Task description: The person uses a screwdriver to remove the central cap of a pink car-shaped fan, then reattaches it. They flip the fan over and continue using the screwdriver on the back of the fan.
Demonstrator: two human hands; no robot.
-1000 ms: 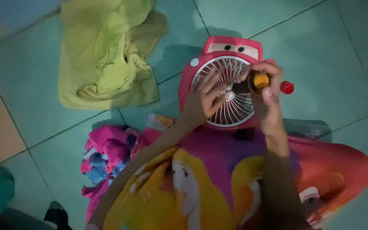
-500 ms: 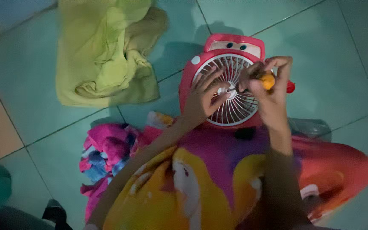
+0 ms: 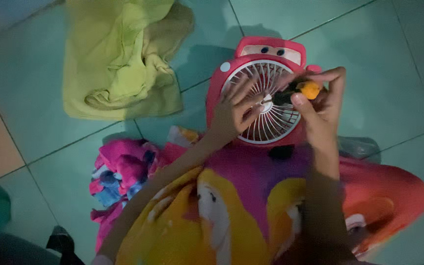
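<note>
Bringing your right hand [image 3: 320, 105] in over the fan [image 3: 263, 100] marks the change: a second ago its screwdriver [image 3: 298, 92] pointed out past the red casing, and now the tip sits at the hub of the white grille. Your right grip is closed around the orange-and-black handle. Your left hand [image 3: 234, 110] lies flat on the grille, fingers spread, holding nothing, much as before. The fan rests on your lap against the colourful cloth [image 3: 231, 206], above the tiled floor [image 3: 393, 59]. The work looks to have moved from positioning to driving at the centre.
</note>
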